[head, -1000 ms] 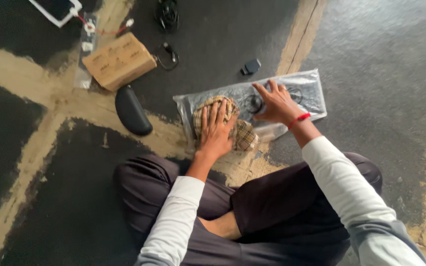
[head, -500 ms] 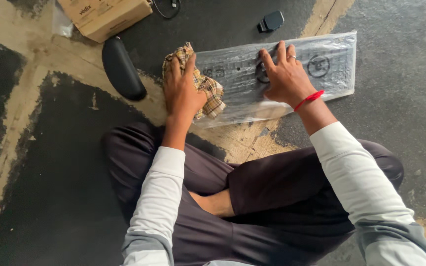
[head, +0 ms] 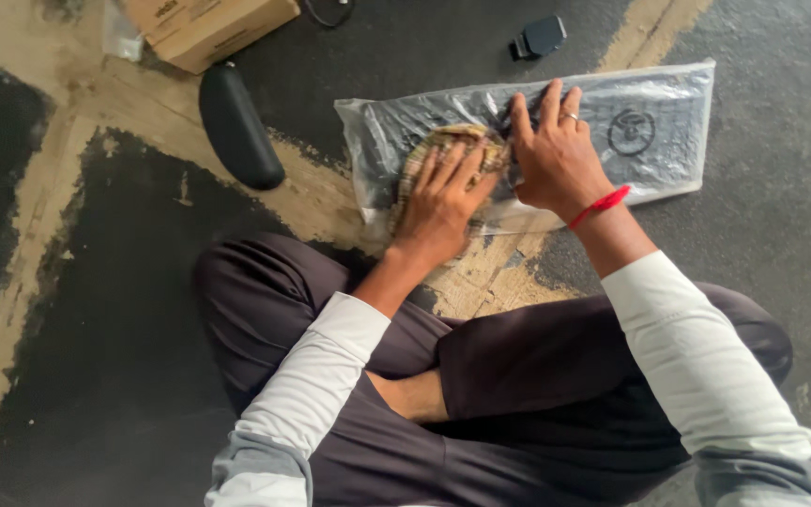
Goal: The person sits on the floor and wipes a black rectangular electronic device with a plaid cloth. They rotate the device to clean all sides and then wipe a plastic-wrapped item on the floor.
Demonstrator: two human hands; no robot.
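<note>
A checked cloth [head: 451, 141] is lying on a flat, dark item sealed in a clear bag [head: 650, 131], which is resting on the floor [head: 753, 244] just ahead of the person's crossed legs. The cloth is sitting near the bag's left half, mostly hidden under the left hand [head: 443, 202]. That hand is pressing down on the cloth with its palm flat and fingers spread and extended, so its grip is not closing round anything. The right hand [head: 556, 155] is lying just beside it, touching the bag, its fingers splayed flat on the plastic and its grip likewise open; a ring is showing on one finger and a red thread is circling the wrist. The two hands are nearly touching at the fingertips.

To the left of the bag, a black oblong case [head: 237, 127] is lying on the floor, apart from it. Beyond that, a cardboard box [head: 213, 26] is sitting at the top edge. A small black clip-like object [head: 539, 38] is resting just beyond the bag's far edge.
</note>
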